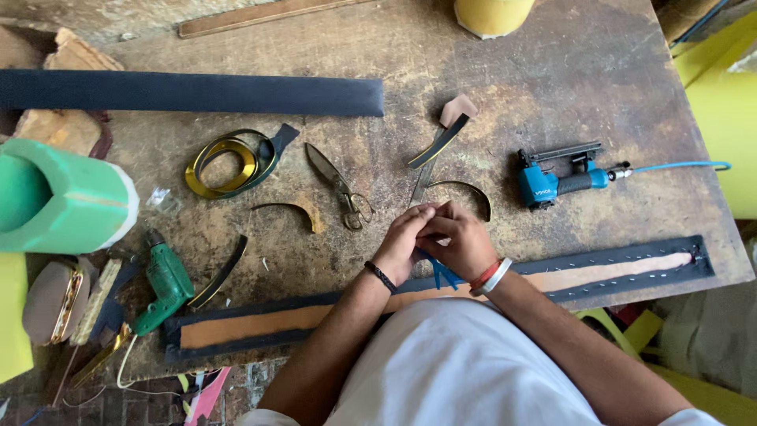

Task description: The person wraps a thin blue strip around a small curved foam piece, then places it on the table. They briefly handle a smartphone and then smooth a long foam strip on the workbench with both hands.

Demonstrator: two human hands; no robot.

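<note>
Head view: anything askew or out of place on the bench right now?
Mostly just clutter. The green drill lies on its side at the table's near-left edge, its cord hanging off. Curved trim scraps are scattered mid-table. Both hands, left and right, are together over the long fabric-wrapped strip, holding something blue.

Two hands (434, 241) are working; one pair of scissors (339, 188), one green drill (164, 285), one blue stapler (556, 180) and perhaps three curved trim offcuts (290, 211) are lying about.
</note>
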